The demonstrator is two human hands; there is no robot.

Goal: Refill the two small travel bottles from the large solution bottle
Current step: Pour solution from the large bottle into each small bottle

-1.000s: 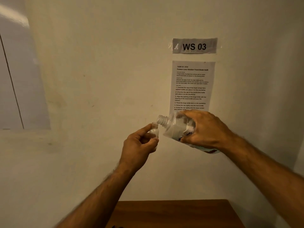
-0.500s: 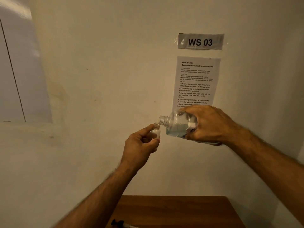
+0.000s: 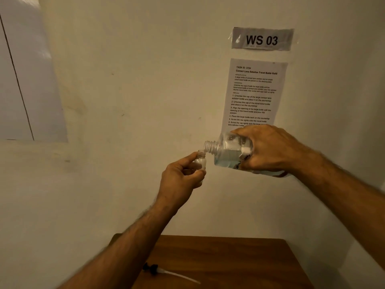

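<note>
A left hand (image 3: 179,178) pinches a small bottle (image 3: 200,161) upright in its fingers (image 3: 188,158) while the right hand (image 3: 268,151), fingers wrapped around a tilted large bottle (image 3: 227,152), brings its mouth just above to pour.

large solution bottle (image 3: 229,152): clear, pale blue-tinted liquid, white label with dark print | small travel bottle (image 3: 201,160): clear neck, whitish body | table (image 3: 239,259): warm brown wood grain | pump tube (image 3: 166,272): black head, translucent white stem | wall (image 3: 135,80): cream | sign (image 3: 262,39): grey, black letters | instruction sheet (image 3: 253,94): white, black text
</note>
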